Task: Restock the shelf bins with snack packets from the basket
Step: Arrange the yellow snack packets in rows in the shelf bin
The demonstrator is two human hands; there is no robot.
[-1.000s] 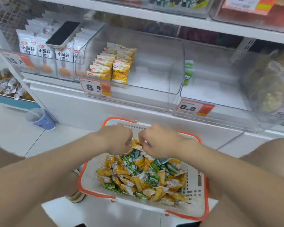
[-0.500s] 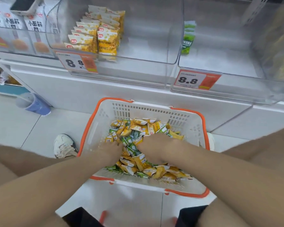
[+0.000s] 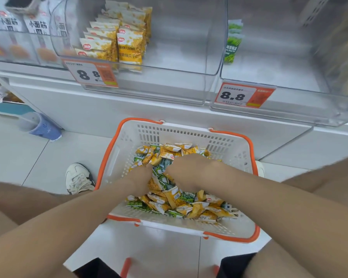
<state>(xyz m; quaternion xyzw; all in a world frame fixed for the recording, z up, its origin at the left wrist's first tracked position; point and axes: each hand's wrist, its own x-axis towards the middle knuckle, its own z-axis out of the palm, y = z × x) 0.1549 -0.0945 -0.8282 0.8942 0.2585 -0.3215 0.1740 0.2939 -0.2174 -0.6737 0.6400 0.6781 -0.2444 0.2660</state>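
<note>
While left hand (image 3: 140, 180) and right hand (image 3: 189, 169) lie buried among packets (image 3: 170, 198) in the basket (image 3: 127, 149), spillage is risked.
Grips cannot be told, fingers being hidden; overfull handfuls may be dropped beside it.

Both arms bare, reaching forward and down, converging toward middle. Left forearm (image 3: 68, 221) enters from lower left, right forearm (image 3: 259, 199) from lower right. Left hand (image 3: 140, 178) and right hand (image 3: 186, 169) side by side, nearly touching, backs up. Right hand slightly further forward. Fingers of both bent downward, tips hidden; whether they grip anything cannot be told. Left thigh (image 3: 18, 199) and right thigh (image 3: 325, 173) bare, spread to either side.
</note>
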